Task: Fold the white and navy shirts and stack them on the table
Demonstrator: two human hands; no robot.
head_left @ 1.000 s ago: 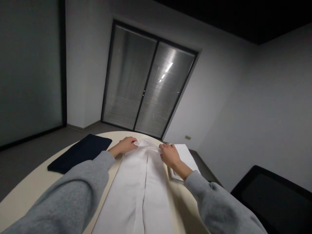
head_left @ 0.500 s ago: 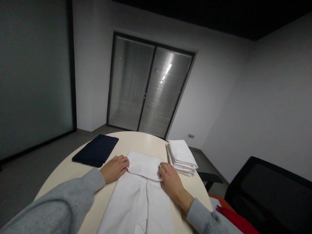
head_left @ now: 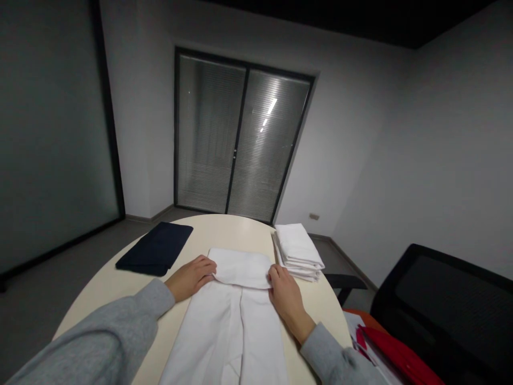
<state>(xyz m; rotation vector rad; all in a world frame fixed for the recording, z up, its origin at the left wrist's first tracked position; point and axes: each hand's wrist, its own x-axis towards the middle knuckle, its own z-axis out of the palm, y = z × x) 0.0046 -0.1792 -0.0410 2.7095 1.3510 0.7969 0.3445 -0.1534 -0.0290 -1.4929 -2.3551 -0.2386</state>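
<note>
A long white cloth garment (head_left: 216, 326) lies on the table before me, its two sides folded in to meet along a middle seam. Its far end is turned back toward me as a flat flap (head_left: 242, 267). At the flap's left corner, my left hand (head_left: 194, 275) is closed, fingers pinching the cloth edge. My right hand (head_left: 286, 294) grips the opposite corner, fingertips curled over the edge and thumb hidden. The near end of the garment runs out of view at the bottom.
A folded dark navy cloth (head_left: 156, 248) lies at the left of the round cream table (head_left: 228, 227). Several folded white cloths (head_left: 298, 251) are stacked at the right edge. A black mesh chair (head_left: 444, 310) stands to the right, with red fabric (head_left: 396, 350) beside it.
My right hand has moved slightly right and up with its flap corner, and the flap looks flatter and wider. My left hand stays at its corner. The view has shifted a little.
</note>
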